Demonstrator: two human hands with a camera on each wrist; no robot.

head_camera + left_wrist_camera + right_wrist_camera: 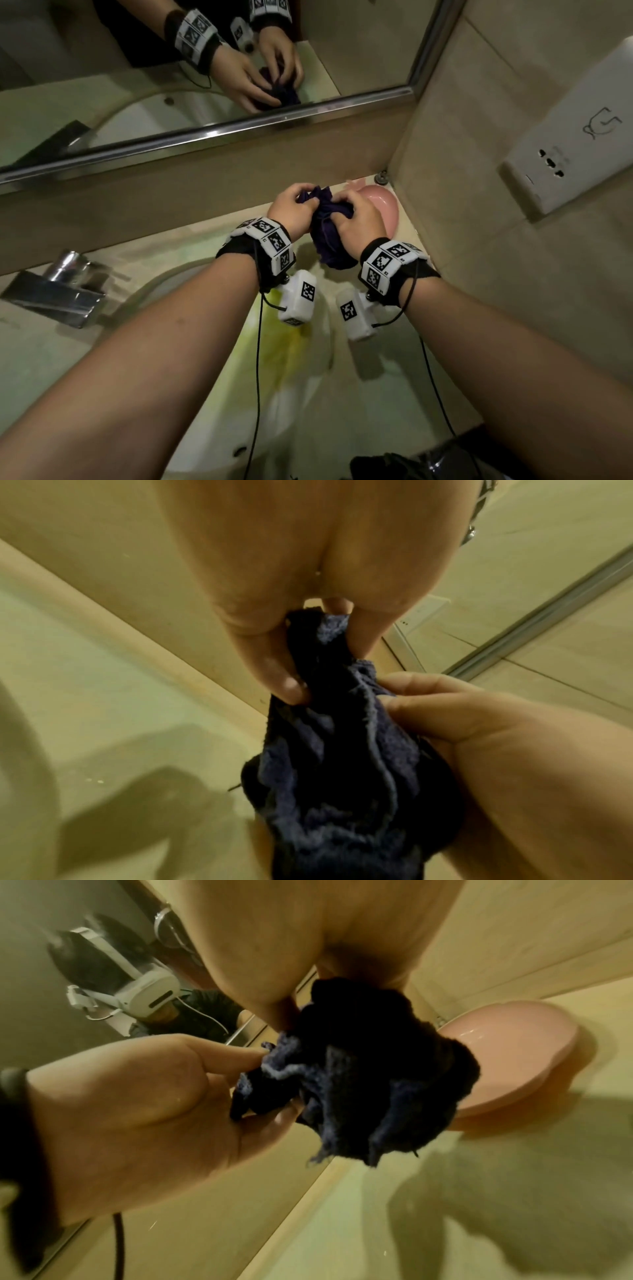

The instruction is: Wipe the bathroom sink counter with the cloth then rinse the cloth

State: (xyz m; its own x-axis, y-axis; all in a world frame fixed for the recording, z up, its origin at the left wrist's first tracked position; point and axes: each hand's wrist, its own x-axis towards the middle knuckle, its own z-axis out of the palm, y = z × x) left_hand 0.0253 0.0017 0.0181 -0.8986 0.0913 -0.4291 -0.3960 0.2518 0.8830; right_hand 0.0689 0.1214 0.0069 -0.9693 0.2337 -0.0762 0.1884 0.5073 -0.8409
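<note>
A bunched dark blue cloth [329,222] hangs above the back right of the sink counter [191,240], held by both hands. My left hand [294,209] pinches its upper left part with curled fingers. My right hand [356,219] grips the bundle from the right. In the left wrist view the cloth [342,764] droops from my left hand's thumb and fingers [287,685], with the right hand [479,737] clutching its side. In the right wrist view the cloth [377,1085] is crumpled between my right hand above and the left hand [154,1096].
A pink soap dish [387,205] sits in the counter's back right corner, just beyond the cloth. A chrome tap [61,291] stands at the left over the white basin [274,394]. A mirror [137,68] runs along the back wall; a wall socket [565,144] is on the right.
</note>
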